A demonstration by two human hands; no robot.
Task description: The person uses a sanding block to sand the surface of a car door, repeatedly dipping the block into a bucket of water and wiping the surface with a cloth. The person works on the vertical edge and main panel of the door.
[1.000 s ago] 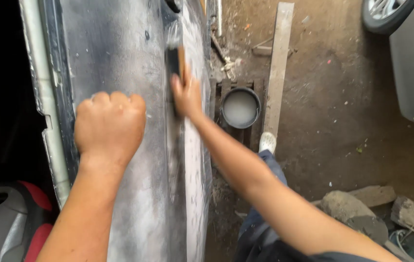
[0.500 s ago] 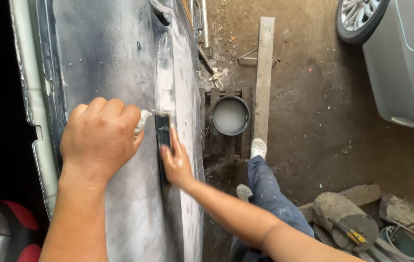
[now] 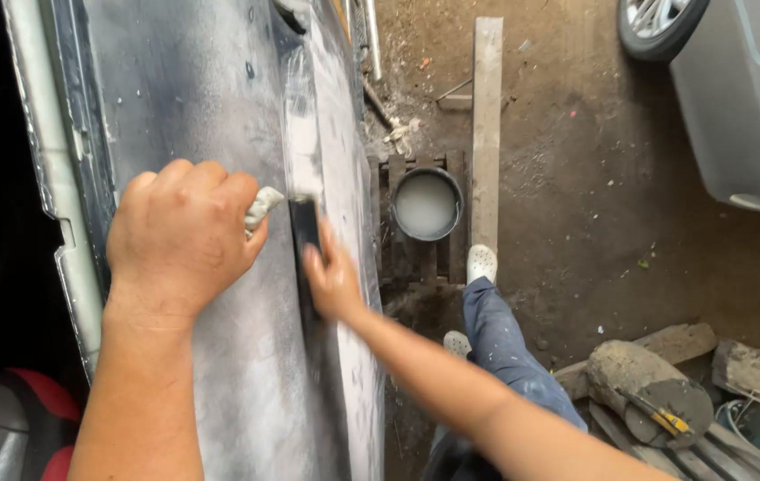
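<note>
A grey, sanded car door panel (image 3: 193, 107) fills the left half of the head view, streaked with white slurry. My left hand (image 3: 182, 239) rests fisted on the panel, closed on a wet grey rag (image 3: 260, 207) that pokes out by the thumb. My right hand (image 3: 331, 276) presses a dark sanding block (image 3: 305, 227) flat against the panel's ridge, just right of the rag. My leg in blue trousers (image 3: 495, 343) and a white shoe (image 3: 480, 264) stand on the dirt below.
A black bucket of milky water (image 3: 426, 205) sits on a wooden pallet beside a long plank (image 3: 487, 116). A silver car (image 3: 736, 98) is at the upper right. Stones, a tool and another bucket (image 3: 758, 428) lie lower right. A red seat (image 3: 32, 428) shows lower left.
My right hand slid the sanding block down the ridge toward me, from far up the panel to beside my left hand. The left hand stayed fisted on the rag.
</note>
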